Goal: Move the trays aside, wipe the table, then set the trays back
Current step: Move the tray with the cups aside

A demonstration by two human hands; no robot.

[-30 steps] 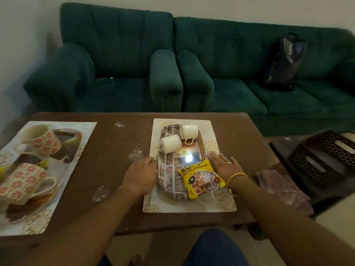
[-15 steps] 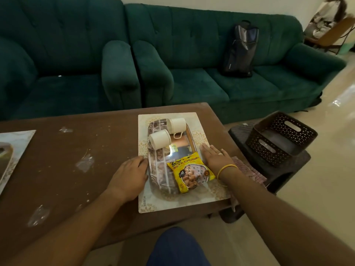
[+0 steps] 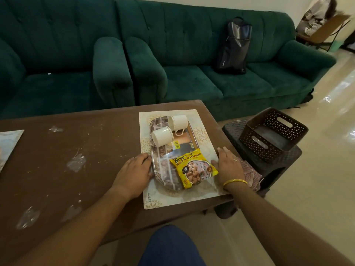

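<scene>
The left hand (image 3: 134, 171) presses close-set, slightly bent fingers against the left rim of the oblong glossy patterned tray (image 3: 163, 179). The right hand (image 3: 229, 166) lies flat right of the tray, fingers straight. The tray sits on a pale mat (image 3: 192, 197) printed "KUBER" on the stained brown wooden table (image 3: 57, 160). It holds a yellow plastic packet (image 3: 194, 167) reading "SOYA CHUNKS", and beyond that two cream cups (image 3: 163, 136) on their sides

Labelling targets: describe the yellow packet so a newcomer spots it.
Find the brown table before the green sofa. At its right end a shiny tray sits on a pale mat. The packet lies on the tray's near end, the only yellow thing; two white cups lie at the far end.
</scene>
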